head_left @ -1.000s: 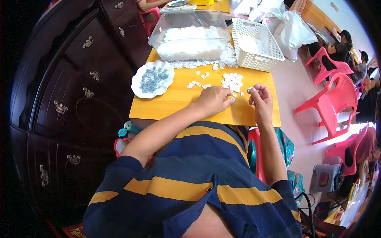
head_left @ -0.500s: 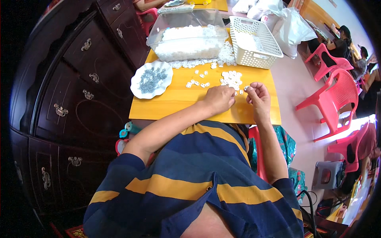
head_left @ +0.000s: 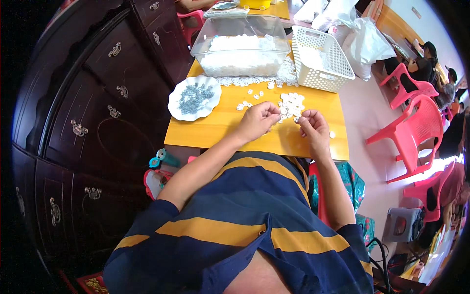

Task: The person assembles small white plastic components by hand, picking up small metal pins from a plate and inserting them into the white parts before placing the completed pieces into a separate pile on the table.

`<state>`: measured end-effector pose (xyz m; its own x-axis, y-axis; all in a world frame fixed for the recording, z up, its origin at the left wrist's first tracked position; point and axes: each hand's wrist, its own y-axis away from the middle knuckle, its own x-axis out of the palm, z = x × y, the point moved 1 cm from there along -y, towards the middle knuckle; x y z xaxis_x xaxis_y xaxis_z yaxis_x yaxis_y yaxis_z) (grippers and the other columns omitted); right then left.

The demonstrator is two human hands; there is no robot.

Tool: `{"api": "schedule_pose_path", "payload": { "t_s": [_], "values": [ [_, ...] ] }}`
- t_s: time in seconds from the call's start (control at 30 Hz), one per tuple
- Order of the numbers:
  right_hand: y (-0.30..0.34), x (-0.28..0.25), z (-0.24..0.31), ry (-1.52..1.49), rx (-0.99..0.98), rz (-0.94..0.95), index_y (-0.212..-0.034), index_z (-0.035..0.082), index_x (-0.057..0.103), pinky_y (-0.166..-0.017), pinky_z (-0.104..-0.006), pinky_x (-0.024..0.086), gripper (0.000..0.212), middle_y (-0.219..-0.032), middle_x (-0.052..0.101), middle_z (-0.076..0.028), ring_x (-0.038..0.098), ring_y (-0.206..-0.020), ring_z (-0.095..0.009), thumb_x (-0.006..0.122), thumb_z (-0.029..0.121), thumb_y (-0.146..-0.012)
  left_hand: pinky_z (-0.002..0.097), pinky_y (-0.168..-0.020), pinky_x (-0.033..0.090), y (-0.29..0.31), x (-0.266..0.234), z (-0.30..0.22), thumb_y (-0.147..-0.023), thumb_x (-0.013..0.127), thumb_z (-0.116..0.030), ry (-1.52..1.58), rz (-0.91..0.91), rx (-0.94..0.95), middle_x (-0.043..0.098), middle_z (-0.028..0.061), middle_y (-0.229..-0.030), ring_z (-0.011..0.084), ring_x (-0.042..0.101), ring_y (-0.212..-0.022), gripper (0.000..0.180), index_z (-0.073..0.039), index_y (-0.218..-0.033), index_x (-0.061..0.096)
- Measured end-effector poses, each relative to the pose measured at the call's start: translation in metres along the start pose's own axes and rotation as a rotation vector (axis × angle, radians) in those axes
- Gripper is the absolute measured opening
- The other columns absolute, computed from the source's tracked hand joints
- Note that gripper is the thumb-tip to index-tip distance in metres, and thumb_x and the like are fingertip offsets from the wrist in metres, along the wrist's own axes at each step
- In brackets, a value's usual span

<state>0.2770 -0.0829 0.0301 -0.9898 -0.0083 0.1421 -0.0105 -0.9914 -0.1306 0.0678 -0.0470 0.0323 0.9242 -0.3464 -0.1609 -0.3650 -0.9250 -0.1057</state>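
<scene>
My right hand [head_left: 316, 131] pinches a small white plastic piece [head_left: 296, 119] between thumb and forefinger, just above the table. To its left my left hand [head_left: 258, 120] is closed, thumb against the curled fingers; whatever it pinches is too small to make out. Just beyond both hands lies a loose pile of small white plastic pieces [head_left: 292, 104]. A few similar pieces [head_left: 244, 105] are scattered left of the pile, and a single white piece [head_left: 332, 134] sits right of my right hand. On the left, a white scalloped dish [head_left: 174, 109] holds many small grey metal parts [head_left: 196, 98].
A clear plastic bin [head_left: 205, 48] full of white pieces stands at the table's back, a perforated white basket [head_left: 328, 81] beside it. Spilled white pieces [head_left: 288, 73] lie around them. Dark drawers [head_left: 98, 98] line the left; pink chairs [head_left: 416, 130] and people are at right.
My left hand has shifted left and my right hand has lowered slightly. A white piece now shows on the table right of my right hand. The view has moved a little.
</scene>
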Motion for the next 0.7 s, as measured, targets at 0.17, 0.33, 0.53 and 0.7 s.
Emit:
{"api": "schedule_pose_path", "payload": {
  "t_s": [0.17, 0.33, 0.53, 0.7],
  "values": [
    [0.009, 0.022, -0.012, 0.002, 0.022, 0.064, -0.106, 0.007, 0.057, -0.057, -0.0183, 0.041, 0.013, -0.086, 0.064, 0.001, 0.052, -0.065, -0.004, 0.064, 0.010, -0.096, 0.0197, -0.060, 0.047, 0.013, -0.012, 0.009, -0.095, 0.061, -0.007, 0.215, 0.134, -0.008, 0.064, -0.0004, -0.086, 0.0034, 0.057, -0.069, 0.016, -0.001, -0.110, 0.062],
    [0.018, 0.039, -0.011, 0.014, 0.062, 0.055, -0.104, 0.007, 0.057, -0.056, -0.0184, 0.040, 0.014, -0.083, 0.061, 0.004, 0.050, -0.065, -0.002, 0.066, 0.008, -0.093, 0.0192, -0.062, 0.048, 0.018, -0.024, 0.017, -0.094, 0.061, -0.002, 0.143, 0.134, 0.082, 0.064, -0.0007, -0.092, 0.0028, 0.057, -0.071, 0.024, 0.000, -0.118, 0.062],
    [0.020, 0.038, -0.015, 0.033, 0.090, 0.097, -0.104, 0.007, 0.057, -0.056, -0.0183, 0.040, 0.014, -0.082, 0.060, 0.004, 0.051, -0.064, -0.003, 0.066, 0.009, -0.094, 0.0186, -0.062, 0.047, 0.021, -0.023, 0.013, -0.094, 0.061, -0.002, 0.089, 0.114, 0.101, 0.065, -0.0014, -0.094, 0.0010, 0.056, -0.071, 0.026, 0.000, -0.119, 0.063],
    [0.020, 0.037, -0.021, 0.023, 0.080, 0.120, -0.105, 0.007, 0.057, -0.056, -0.0184, 0.041, 0.014, -0.083, 0.060, 0.004, 0.052, -0.065, -0.003, 0.066, 0.009, -0.094, 0.0184, -0.063, 0.047, 0.023, -0.020, 0.015, -0.094, 0.061, -0.004, 0.087, 0.126, 0.102, 0.065, -0.0021, -0.093, 0.0009, 0.056, -0.072, 0.025, -0.001, -0.119, 0.065]
  ]
}}
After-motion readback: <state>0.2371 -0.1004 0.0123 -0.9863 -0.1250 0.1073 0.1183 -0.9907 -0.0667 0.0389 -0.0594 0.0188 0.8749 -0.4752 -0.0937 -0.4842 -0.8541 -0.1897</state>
